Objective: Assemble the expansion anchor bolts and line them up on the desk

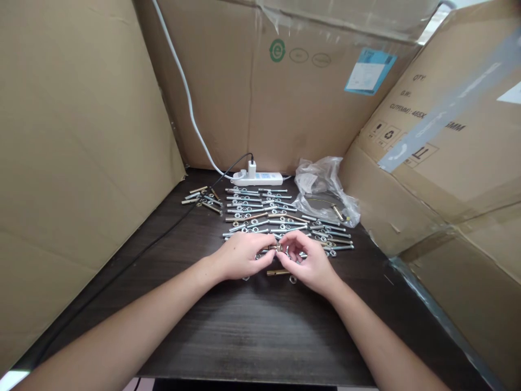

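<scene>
My left hand (246, 254) is closed, thumb and fingers pinching a metal bolt (273, 247) that lies mostly hidden behind them. From the right, the thumb and forefinger of my right hand (307, 262) close around a small nut (279, 247) at the bolt's end. Both hands are just above the table, fingertips almost touching. Below them lies a brass-coloured sleeve (277, 272), with a loose nut (293, 279) beside it. Rows of silver bolts (244, 205) with washers and nuts spread out behind my hands, some covered by my fingers.
A pile of bolts and sleeves (201, 198) lies at the left. A white power strip (266, 178) with a plugged-in charger (252, 169) sits at the back. A clear plastic bag (321, 182) lies right of it. Cardboard walls (228, 81) enclose the dark table (244, 336); a black cable (163, 236) crosses it.
</scene>
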The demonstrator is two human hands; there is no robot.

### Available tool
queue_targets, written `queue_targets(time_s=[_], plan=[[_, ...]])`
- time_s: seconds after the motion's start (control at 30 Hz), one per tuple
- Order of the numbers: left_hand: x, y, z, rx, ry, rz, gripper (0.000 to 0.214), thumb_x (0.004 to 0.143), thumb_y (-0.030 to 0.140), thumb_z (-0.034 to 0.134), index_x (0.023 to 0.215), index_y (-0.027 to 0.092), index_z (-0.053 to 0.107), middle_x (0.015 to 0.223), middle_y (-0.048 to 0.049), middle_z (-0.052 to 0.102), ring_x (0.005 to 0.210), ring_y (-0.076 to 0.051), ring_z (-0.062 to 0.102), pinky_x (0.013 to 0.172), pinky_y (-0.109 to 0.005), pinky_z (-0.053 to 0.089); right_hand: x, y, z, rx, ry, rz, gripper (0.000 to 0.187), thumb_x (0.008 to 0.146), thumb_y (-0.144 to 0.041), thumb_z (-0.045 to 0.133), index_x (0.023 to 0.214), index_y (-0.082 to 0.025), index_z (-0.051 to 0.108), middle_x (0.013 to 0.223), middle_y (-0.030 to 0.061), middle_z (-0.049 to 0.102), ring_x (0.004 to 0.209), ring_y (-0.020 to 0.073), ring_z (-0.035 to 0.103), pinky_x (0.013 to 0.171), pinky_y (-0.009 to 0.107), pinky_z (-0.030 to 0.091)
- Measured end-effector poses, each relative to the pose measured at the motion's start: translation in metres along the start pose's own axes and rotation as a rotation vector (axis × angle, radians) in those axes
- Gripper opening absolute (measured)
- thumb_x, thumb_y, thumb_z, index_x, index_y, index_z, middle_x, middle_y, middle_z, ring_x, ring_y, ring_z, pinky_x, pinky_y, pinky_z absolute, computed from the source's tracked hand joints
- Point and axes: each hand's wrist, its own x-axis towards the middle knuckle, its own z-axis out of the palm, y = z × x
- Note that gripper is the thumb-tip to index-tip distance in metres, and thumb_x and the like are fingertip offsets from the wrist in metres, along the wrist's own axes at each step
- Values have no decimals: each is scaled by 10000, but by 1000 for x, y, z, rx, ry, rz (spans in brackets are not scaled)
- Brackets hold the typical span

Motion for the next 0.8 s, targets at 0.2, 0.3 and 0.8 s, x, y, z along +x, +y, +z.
queue_targets(time_s=[0.2, 0.3, 0.8], plan=[[0, 1, 2, -9, -26, 11, 123, 898, 257, 467, 970, 215, 557, 855, 19, 650, 702, -123, 579, 620, -214, 371, 1, 1, -1, -3, -18, -3, 134, 818, -245, 619, 930, -197, 562, 757, -13, 576, 548, 84, 440, 484, 214, 366], [1, 2, 1, 9, -47, 2, 134, 900, 257, 471, 995, 214, 554, 885, 13, 657, 731, -134, 595, 631, -221, 383, 0, 2, -2, -1, -27, 20, 127, 829, -263, 616, 921, -196, 560, 752, -13, 576, 539, 83, 431, 482, 218, 359], [2, 6, 0, 102, -64, -19, 152, 923, 284, 466, 1028, 204, 541, 962, -15, 672, 831, -178, 640, 673, -256, 443, -3, 0, 1, -115, -51, 40, 91, 896, -296, 518, 899, -208, 498, 706, -21, 539, 588, 111, 480, 528, 225, 371]])
